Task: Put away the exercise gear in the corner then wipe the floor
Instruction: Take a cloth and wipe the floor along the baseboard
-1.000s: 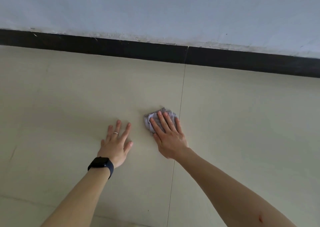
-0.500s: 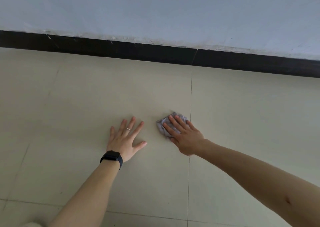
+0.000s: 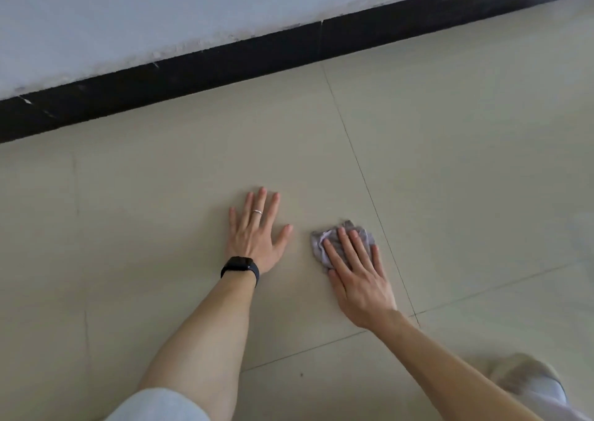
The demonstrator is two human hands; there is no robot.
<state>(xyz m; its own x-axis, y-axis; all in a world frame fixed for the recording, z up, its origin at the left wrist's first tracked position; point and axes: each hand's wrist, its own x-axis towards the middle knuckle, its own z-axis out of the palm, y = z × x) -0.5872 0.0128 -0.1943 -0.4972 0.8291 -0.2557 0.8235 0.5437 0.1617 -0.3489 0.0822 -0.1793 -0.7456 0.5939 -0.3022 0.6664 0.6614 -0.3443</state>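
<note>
A crumpled grey cloth (image 3: 321, 242) lies on the beige tiled floor (image 3: 466, 163). My right hand (image 3: 358, 276) presses flat on it with straight fingers, covering most of it. My left hand (image 3: 257, 231) rests flat on the floor just left of the cloth, fingers spread, a ring on one finger and a black watch on the wrist. No exercise gear is in view.
A black skirting board (image 3: 193, 70) runs along the foot of a white wall (image 3: 128, 18) beyond the hands. A light shoe (image 3: 527, 379) shows at the bottom right, and a pale trouser knee (image 3: 157, 404) at the bottom left.
The view has tilted and drawn back, bringing a knee and a shoe into sight. My right hand has slid the cloth nearer to me; my left hand stays flat on the floor.
</note>
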